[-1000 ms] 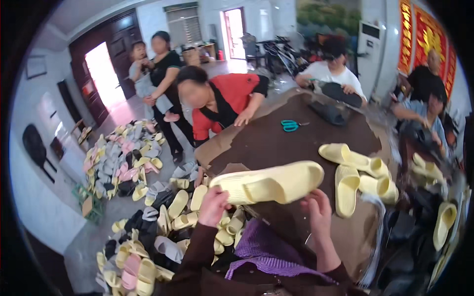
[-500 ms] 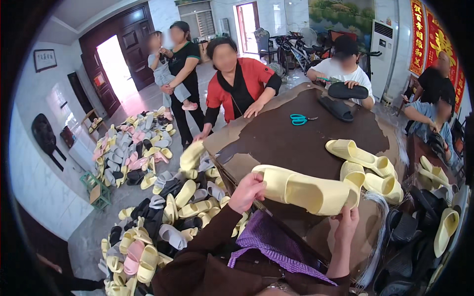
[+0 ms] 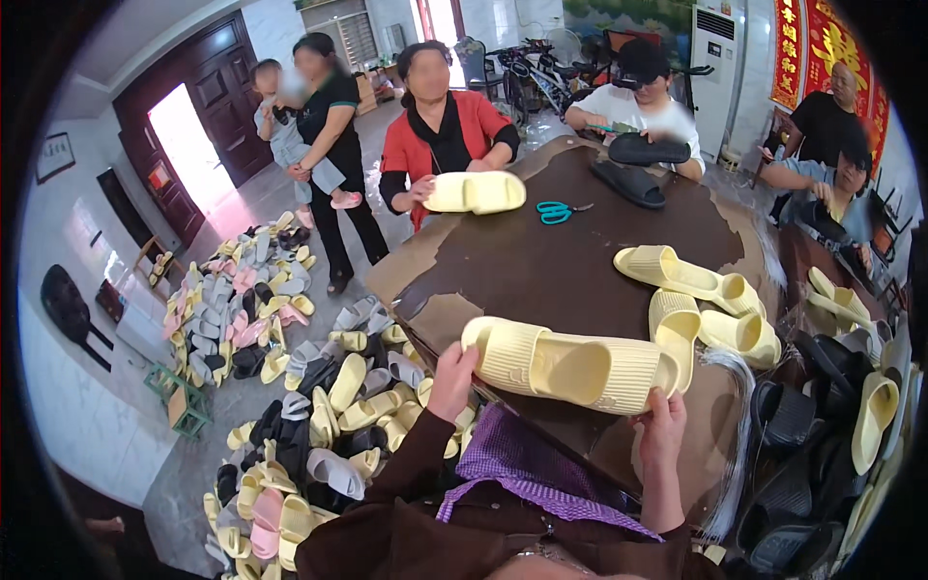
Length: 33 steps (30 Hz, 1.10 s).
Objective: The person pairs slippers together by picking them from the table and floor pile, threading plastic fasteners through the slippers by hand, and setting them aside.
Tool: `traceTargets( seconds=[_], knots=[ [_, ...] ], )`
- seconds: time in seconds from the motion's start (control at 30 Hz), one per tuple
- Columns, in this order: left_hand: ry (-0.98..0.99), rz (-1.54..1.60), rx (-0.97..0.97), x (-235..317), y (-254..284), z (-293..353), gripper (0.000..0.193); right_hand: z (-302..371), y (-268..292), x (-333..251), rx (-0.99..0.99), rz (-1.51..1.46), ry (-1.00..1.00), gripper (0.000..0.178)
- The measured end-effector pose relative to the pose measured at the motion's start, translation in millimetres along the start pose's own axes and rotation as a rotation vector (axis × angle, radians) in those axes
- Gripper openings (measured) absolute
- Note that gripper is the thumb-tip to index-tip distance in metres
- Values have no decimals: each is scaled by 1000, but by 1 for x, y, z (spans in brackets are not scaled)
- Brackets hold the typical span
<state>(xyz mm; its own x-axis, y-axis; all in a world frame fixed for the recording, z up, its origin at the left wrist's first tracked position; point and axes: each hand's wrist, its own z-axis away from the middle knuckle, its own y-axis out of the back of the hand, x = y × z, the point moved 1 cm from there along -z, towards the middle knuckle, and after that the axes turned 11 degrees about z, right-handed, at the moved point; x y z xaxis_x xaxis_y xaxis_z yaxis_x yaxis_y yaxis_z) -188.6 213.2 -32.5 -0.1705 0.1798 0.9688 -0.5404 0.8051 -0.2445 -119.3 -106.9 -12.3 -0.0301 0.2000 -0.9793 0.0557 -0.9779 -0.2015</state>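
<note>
Now entered, item one: yellow pair [image 3: 572,367], two slippers apparently nested, held up at lower centre, over the near edge of the table [image 3: 503,275]. Change: a second ago I had a long smooth side facing me; both ribbed straps face me now. Bearing on the work: I judge the two slippers fitted together and the pair ready to be set down or passed.

Item two: left hand [image 3: 452,382], pinching the pair's left end. Item three: right hand [image 3: 663,425], pinching its right end; the fingers behind are partly hidden.

Item four: a co-worker in red [image 3: 449,140], upper centre-left, holding other slippers [image 3: 474,193]. Change: these hung low beside the table's left corner; they are now above its far left edge, so I judge that side busier.

Edges: near table edge, below the held pair; purple cloth [image 3: 546,464] beneath; white strands [image 3: 727,435] along the right edge. Close on the right, laid slippers [image 3: 674,329]; the held pair overlaps them in my view, contact perhaps, I cannot tell.

Room: bare brown top, from frame centre up to the shears [image 3: 555,213]. Lower left: a slipper heap [image 3: 333,425] on the floor.
</note>
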Motion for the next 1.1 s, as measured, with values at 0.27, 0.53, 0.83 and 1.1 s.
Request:
traceTargets(
  seconds=[0.27, 0.53, 0.83, 1.1],
  knots=[
    [-126, -88, 79, 49, 58, -23, 33, -17, 49, -35, 79, 141, 176, 29],
    [-18, -62, -321, 71, -9, -98, 28, -81, -8, -93, -276, 823, 260, 29],
    [-507, -454, -210, 13, -92, -132, 36, -135, -44, -31, 20, 896, 652, 28],
    [-343, -218, -203, -1, -66, -43, 24, -57, 29, -8, 83, 1174, 407, 19]
  ],
)
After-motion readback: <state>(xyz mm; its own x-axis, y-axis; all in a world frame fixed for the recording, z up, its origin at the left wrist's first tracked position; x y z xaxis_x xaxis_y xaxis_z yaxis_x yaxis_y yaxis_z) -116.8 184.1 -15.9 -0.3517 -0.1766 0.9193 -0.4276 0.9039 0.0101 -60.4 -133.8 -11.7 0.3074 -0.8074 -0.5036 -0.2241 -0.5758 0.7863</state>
